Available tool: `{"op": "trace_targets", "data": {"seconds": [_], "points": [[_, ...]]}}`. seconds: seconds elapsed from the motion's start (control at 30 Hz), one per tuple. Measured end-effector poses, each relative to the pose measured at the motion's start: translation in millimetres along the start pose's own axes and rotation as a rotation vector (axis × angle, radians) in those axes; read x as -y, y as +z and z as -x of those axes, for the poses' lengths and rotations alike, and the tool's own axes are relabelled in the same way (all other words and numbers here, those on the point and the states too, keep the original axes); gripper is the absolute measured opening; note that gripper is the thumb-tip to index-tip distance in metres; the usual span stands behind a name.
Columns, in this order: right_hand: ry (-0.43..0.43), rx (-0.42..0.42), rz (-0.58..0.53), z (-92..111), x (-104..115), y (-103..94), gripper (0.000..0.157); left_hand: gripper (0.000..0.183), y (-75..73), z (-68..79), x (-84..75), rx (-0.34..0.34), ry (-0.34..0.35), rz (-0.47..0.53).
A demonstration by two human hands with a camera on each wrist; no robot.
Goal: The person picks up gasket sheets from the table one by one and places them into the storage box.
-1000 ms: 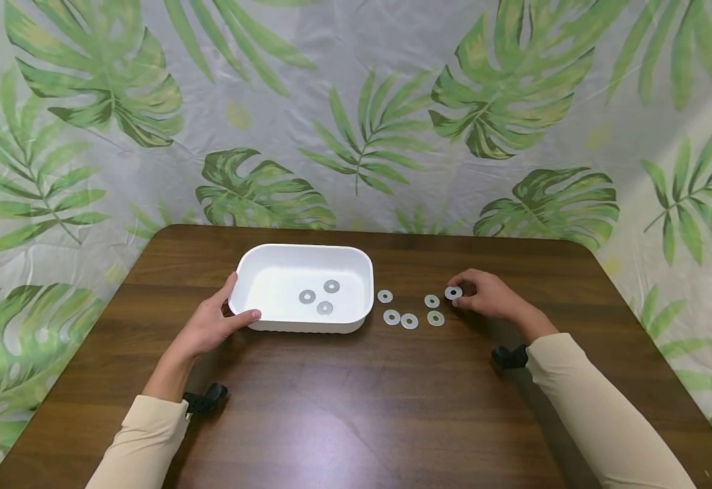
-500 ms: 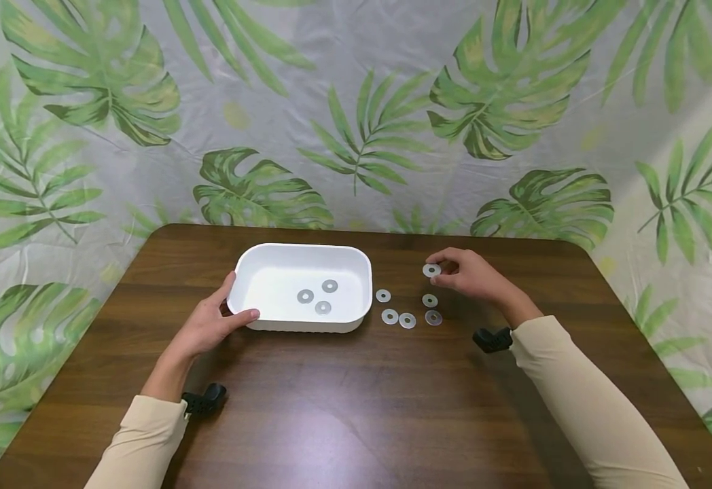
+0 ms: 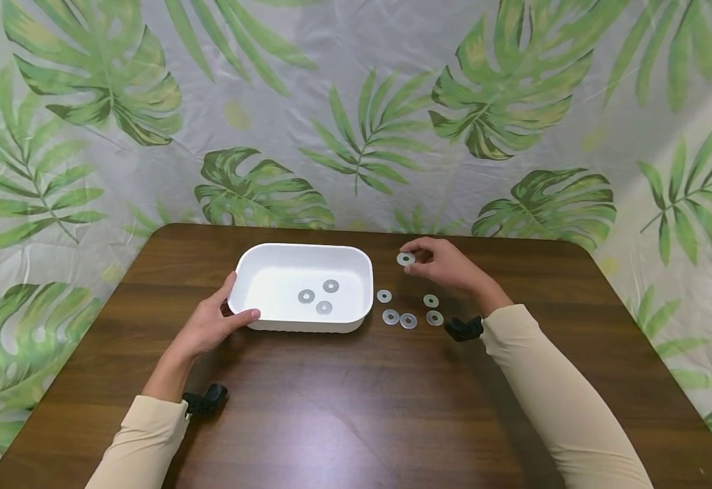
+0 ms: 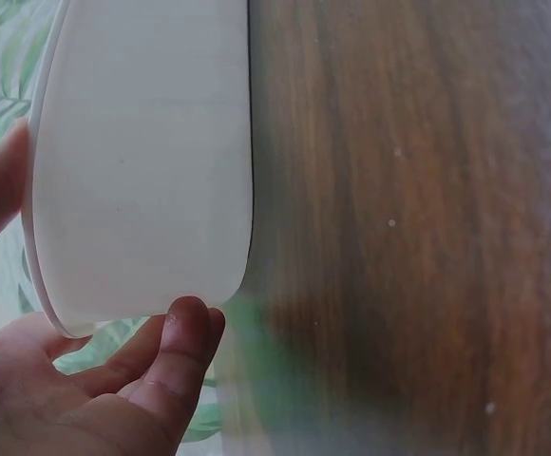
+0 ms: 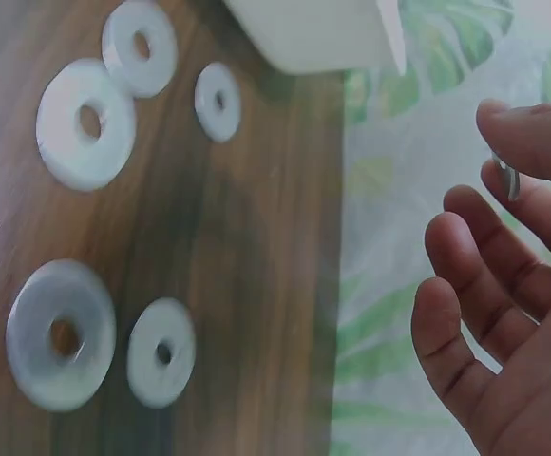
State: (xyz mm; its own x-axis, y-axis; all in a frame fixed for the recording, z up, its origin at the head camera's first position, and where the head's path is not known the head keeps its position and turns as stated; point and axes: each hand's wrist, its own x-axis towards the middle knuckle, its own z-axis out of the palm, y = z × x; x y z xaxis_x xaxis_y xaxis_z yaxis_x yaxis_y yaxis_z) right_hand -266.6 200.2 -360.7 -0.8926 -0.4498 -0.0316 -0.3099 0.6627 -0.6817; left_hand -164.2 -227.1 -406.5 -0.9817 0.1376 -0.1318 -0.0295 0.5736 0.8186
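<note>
A white rectangular tub [image 3: 301, 326] stands on the table, with three flat metal washers [image 3: 306, 296] lying on its floor. My left hand [image 3: 208, 324] grips the tub's left end, thumb over the front rim; in the left wrist view, fingertips [image 4: 188, 328] press against the tub's outer wall. Right of the tub, my right hand [image 3: 448, 263] pinches one washer [image 3: 405, 259] between thumb and finger, raised above the table. That washer appears edge-on in the right wrist view, and the other fingers are loosely bent.
Several loose washers [image 3: 408, 320] lie on the brown wooden table [image 3: 344, 401] between the tub and my right forearm. A leaf-printed cloth [image 3: 368, 136] hangs behind the table's far edge. Each wrist wears a black camera strap [image 3: 206, 399].
My right hand has carried its pinched washer left and toward the far edge, closer to the tub. The left hand and the tub have stayed in place.
</note>
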Motion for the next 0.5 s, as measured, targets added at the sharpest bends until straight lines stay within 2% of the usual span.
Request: {"op": "trace_targets", "data": {"seconds": [0.27,0.5], "points": [[-0.045,0.028,-0.016,-16,25,14.1,0.043,0.101,0.3,1.2,0.9,-0.005,-0.002,0.009],[-0.096,0.018,-0.027,-27,40,28.5,0.042,0.101,0.2,0.2,2.3,-0.013,0.000,0.006]]}}
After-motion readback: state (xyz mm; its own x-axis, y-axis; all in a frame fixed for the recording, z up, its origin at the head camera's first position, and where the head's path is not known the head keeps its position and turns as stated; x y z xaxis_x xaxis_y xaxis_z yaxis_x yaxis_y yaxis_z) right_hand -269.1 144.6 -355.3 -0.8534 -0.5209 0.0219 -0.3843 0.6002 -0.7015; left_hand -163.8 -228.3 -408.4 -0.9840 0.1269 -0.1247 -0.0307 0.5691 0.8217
